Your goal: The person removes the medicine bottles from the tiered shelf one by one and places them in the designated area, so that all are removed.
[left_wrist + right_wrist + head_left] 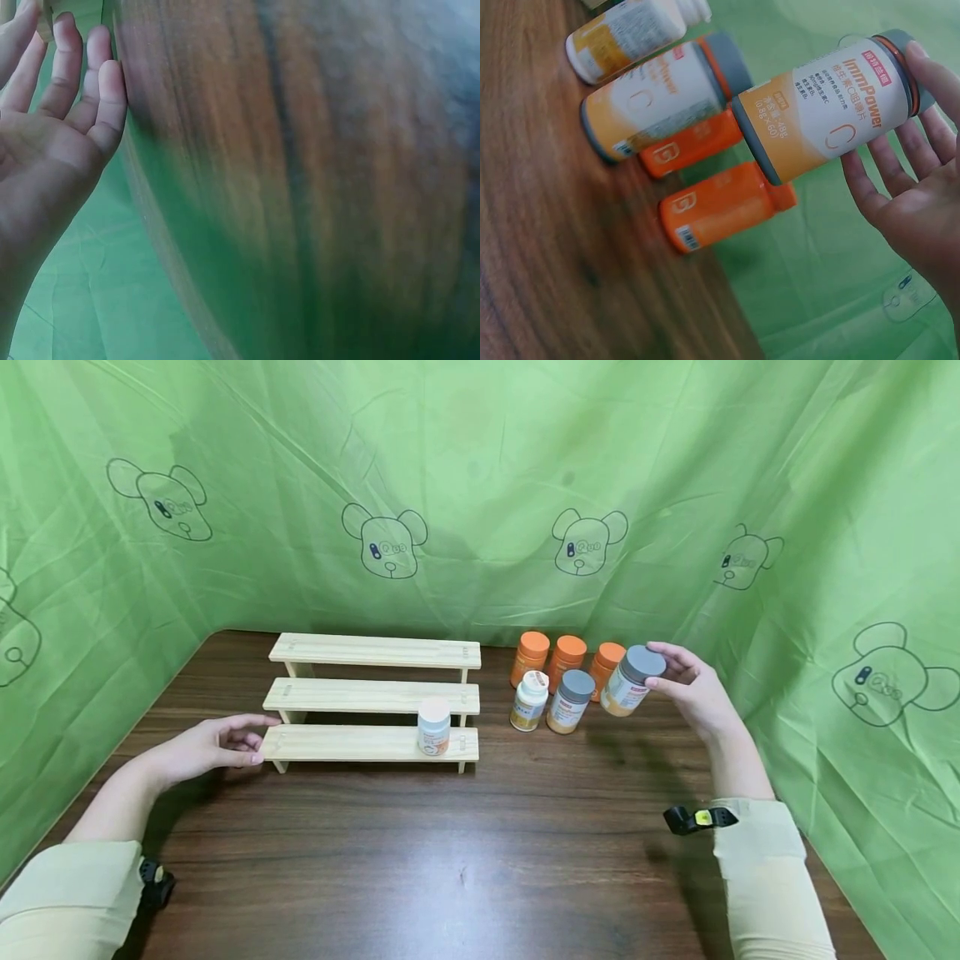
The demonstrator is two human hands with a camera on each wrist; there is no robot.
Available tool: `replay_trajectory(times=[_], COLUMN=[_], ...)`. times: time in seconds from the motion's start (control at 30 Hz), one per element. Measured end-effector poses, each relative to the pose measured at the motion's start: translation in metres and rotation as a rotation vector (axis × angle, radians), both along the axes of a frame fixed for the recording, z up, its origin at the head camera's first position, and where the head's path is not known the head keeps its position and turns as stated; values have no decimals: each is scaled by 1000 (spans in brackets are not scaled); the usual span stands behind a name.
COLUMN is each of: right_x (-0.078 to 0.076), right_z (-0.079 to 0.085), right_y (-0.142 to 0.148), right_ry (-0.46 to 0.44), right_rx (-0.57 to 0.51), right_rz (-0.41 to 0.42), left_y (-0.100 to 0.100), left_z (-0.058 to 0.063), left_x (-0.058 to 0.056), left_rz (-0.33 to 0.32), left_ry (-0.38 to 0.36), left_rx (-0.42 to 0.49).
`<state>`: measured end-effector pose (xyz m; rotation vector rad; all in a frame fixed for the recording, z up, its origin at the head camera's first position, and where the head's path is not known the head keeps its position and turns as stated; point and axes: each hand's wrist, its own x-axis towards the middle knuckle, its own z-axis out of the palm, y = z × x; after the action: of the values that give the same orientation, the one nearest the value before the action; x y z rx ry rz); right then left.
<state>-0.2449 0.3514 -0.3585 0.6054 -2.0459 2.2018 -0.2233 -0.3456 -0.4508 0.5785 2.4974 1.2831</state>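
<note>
My right hand (693, 689) holds a grey-capped vitamin bottle (821, 109) by its cap, tilted, at the right end of the bottle group. Its white and orange label reads ImmPower in the right wrist view. Close by stand another grey-capped bottle (570, 702) and a white-capped bottle (529, 702). At the left end of a three-step wooden rack (345, 743), my left hand (198, 750) grips the lowest step between thumb and fingers. Near that step's right end a small white bottle (433, 728) stands upright.
Orange bottles (531, 657) form a row behind the others, partly hidden by them. The dark wooden table (450, 860) runs back to a green cloth (480, 468) that encloses it at the back and sides.
</note>
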Motion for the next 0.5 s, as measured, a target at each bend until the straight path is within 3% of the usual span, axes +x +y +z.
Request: replay_trajectory(times=[0.23, 0.5], right_x=[-8, -12], right_z=[-20, -40], right_y=[9, 11], right_ry=[-13, -83], right_rx=[10, 143], right_rz=[19, -85], left_y=[0, 0], left_z=[1, 0], left_x=[0, -1], left_rz=[3, -14], left_ry=[-10, -22], left_rx=[1, 16])
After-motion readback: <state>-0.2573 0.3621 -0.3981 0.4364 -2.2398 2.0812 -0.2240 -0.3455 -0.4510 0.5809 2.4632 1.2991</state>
